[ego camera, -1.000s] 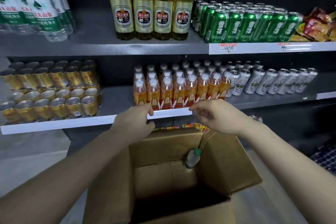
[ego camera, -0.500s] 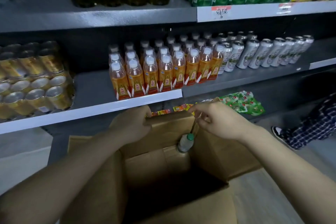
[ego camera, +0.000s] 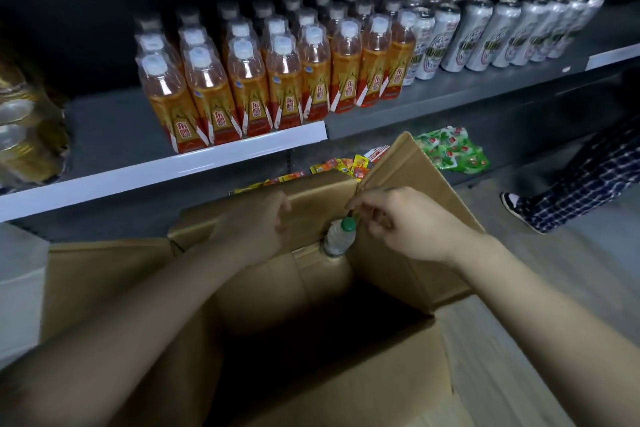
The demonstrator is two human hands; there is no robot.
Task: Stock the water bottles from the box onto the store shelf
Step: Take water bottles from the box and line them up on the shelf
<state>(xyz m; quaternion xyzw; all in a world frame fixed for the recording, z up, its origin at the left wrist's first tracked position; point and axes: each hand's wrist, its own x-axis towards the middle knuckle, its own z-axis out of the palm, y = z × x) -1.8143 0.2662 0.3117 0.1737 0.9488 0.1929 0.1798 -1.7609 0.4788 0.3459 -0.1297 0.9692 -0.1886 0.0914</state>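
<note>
Fingers point(ego camera: 282, 215) of our left hand point(ego camera: 254, 227) were curled over the top edge of the far flap point(ego camera: 318, 204) of the cardboard box point(ego camera: 391, 388), gripping it, with the back of the hand turned up toward us and the forearm reaching in from the lower left. Our right hand point(ego camera: 407, 224) came in from the lower right, wrist bent slightly inward; its thumb and forefinger were drawn together at the corner where the far flap met the right flap point(ego camera: 415, 170), pinching something thin there that we could not make out. The remaining right fingers were loosely curled beneath.

Just below that pinch, a clear water bottle point(ego camera: 337, 239) with a green cap stood upright in the far right corner of the box, against the far wall. Only its cap, neck and shoulder showed; the rest sank into the dark interior, and we could not tell whether other bottles lay deeper inside.

We saw the box sitting open in front of the store shelf point(ego camera: 207, 163), whose white-edged tier carried rows of orange drink bottles point(ego camera: 284, 80) and silver cans point(ego camera: 485, 35), with gold cans point(ego camera: 20, 128) at the far left. Bright snack packets point(ego camera: 450, 149) lay on the lower level behind the box. A person's leg in checked trousers point(ego camera: 588, 184) stood at the right.
</note>
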